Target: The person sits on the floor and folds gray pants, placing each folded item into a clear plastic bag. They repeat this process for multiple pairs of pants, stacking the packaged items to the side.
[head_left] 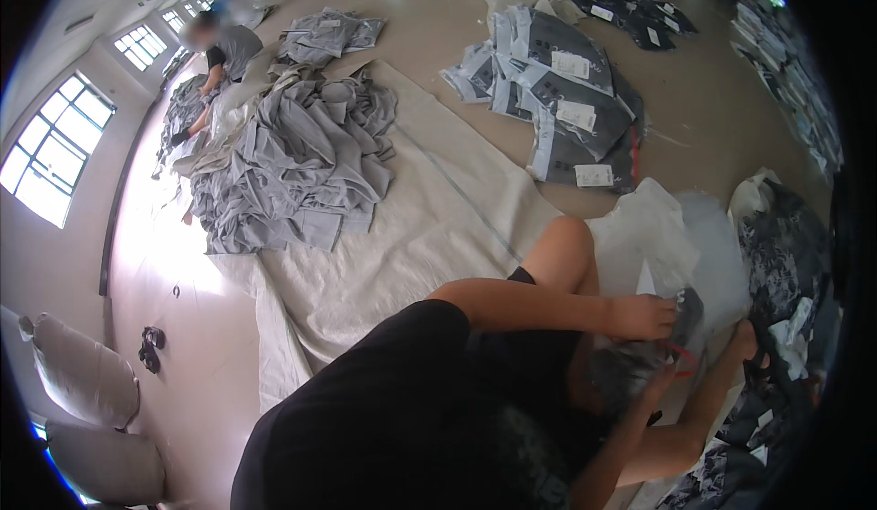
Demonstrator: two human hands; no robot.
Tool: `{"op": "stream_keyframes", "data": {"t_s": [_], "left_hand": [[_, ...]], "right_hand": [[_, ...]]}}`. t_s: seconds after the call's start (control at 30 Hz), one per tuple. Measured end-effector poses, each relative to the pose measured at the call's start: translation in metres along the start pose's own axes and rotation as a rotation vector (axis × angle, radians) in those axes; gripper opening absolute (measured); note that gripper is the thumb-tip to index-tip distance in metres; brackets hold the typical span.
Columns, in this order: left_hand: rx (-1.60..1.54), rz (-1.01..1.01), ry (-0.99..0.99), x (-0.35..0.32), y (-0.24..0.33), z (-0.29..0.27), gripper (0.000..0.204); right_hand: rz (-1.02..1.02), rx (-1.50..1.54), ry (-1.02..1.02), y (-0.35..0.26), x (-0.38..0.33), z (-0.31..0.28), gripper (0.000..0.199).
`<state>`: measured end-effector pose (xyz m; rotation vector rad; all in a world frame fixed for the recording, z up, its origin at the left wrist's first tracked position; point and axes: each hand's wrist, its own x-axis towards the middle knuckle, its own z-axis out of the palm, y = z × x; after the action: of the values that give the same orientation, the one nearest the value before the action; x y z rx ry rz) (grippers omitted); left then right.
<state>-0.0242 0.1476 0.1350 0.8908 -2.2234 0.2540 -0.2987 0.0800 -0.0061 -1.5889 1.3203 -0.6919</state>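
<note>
I sit on the floor with my knee (566,245) raised. My left hand (644,316) reaches right and grips the edge of a dark folded garment (692,307) at a clear plastic bag (703,236). Just below it, my right hand (660,384) is closed on a grey folded garment (621,368). A thin red loop (683,356) shows between the two hands; I cannot tell what it is. My foot (744,344) rests beside the hands.
Dark patterned garments (786,254) are heaped at the right. A pile of grey garments (301,163) lies on a white woven sheet (420,227). Bagged grey garments (566,90) lie beyond. Another person (227,53) crouches far left. Cushions (82,373) and sandals (151,345) are at lower left.
</note>
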Motion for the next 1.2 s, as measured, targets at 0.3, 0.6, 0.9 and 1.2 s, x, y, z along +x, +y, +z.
{"op": "stream_keyframes", "data": {"t_s": [0.3, 0.6, 0.9, 1.2], "left_hand": [[-0.014, -0.271, 0.288, 0.038, 0.015, -0.046, 0.029], [0.016, -0.293, -0.041, -0.006, 0.049, -0.003, 0.026], [-0.158, -0.305, 0.026, -0.025, 0.060, -0.015, 0.033], [-0.224, -0.448, -0.138, -0.061, 0.035, 0.024, 0.024]], "right_hand": [[-0.008, -0.074, 0.118, 0.001, 0.003, -0.032, 0.039], [-0.034, -0.151, 0.181, 0.002, 0.004, -0.045, 0.044], [-0.133, -0.392, 0.339, -0.027, 0.022, -0.015, 0.050], [-0.039, -0.400, 0.675, -0.082, 0.045, 0.033, 0.057]]}}
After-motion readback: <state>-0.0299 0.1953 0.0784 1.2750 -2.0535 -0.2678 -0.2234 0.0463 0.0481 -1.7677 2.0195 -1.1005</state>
